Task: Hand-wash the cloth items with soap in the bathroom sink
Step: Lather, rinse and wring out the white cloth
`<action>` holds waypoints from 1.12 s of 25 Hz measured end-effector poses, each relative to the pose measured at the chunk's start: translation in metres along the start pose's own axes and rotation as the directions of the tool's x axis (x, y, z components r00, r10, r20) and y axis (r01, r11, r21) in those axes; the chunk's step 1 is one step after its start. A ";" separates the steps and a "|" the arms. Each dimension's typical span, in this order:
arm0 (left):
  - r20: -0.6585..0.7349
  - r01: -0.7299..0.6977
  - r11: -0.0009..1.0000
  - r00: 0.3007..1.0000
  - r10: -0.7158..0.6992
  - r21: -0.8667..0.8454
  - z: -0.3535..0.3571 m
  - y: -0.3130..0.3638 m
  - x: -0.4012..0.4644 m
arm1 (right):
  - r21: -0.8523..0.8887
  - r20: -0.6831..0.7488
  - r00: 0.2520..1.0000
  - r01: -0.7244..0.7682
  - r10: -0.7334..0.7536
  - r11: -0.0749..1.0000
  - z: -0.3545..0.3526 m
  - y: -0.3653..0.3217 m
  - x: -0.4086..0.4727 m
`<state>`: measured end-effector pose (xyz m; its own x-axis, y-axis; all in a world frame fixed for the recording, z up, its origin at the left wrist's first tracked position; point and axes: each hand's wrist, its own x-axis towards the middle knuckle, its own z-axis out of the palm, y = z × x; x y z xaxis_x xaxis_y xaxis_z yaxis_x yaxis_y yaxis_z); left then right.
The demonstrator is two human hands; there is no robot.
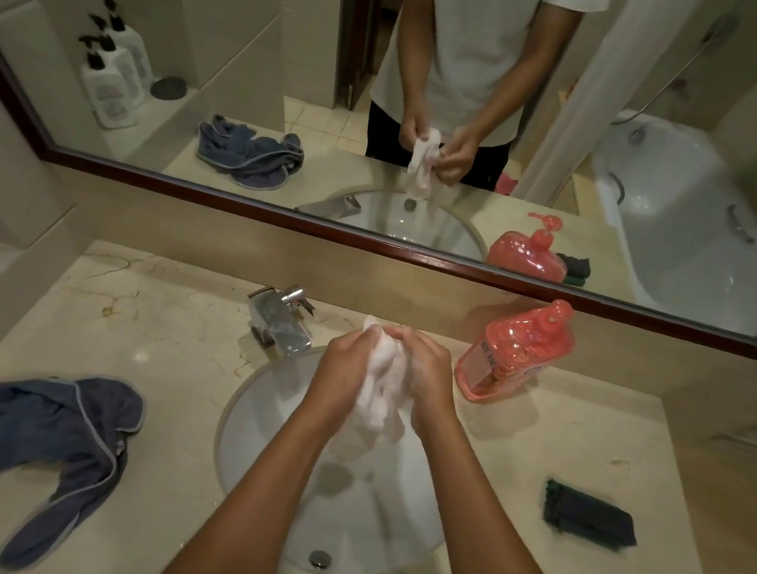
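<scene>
white cloth (pixel 380 383) sits bunched at centre frame, gripped between left hand (pixel 348 368) and right hand (pixel 427 377) above the sink (pixel 271 424) — likely so suds drip in. soap bottle (pixel 514 353) stands just right; grey towel (pixel 17 430) and dark cloth (pixel 589 516) wait aside.

Cloths: 3, i.e. 1 soapy white cloth (pixel 381 388), 1 crumpled blue-grey cloth w/ pale trim (pixel 21 436), 1 folded dark green cloth (pixel 589 516). 1 red pump soap bottle (pixel 516 356). 1 chrome faucet (pixel 279 320). 1 round white sink (pixel 252 416). 2 hands.
</scene>
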<state>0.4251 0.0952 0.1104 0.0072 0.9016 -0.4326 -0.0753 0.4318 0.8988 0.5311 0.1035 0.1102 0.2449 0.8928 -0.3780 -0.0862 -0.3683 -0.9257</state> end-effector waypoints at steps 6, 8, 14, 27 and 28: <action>0.012 -0.014 0.999 1.000 0.013 0.040 -0.023 0.001 -0.007 | -0.126 0.429 0.903 0.034 0.023 0.991 -0.011 0.018 -0.011; -0.089 -0.046 0.996 0.995 0.053 0.073 -0.028 0.002 -0.004 | -0.196 0.390 0.921 0.066 0.016 0.978 -0.005 0.024 -0.021; -0.050 -0.078 0.993 0.995 0.083 0.091 -0.036 -0.024 -0.001 | -0.037 0.087 0.996 0.003 0.001 0.999 0.011 0.051 -0.033; -0.112 0.120 0.962 0.982 -0.150 -0.244 -0.043 -0.086 -0.002 | 0.127 -0.116 0.991 0.079 -0.064 0.989 0.000 0.053 -0.031; -0.159 0.114 0.953 0.974 -0.164 -0.281 -0.044 -0.084 0.002 | 0.071 -0.102 0.993 0.066 -0.059 0.995 -0.002 0.058 -0.033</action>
<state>0.3879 0.0592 0.0307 -0.1392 0.8031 -0.5794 -0.3509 0.5071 0.7872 0.5199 0.0527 0.0693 0.3472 0.8816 -0.3198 -0.1380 -0.2893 -0.9472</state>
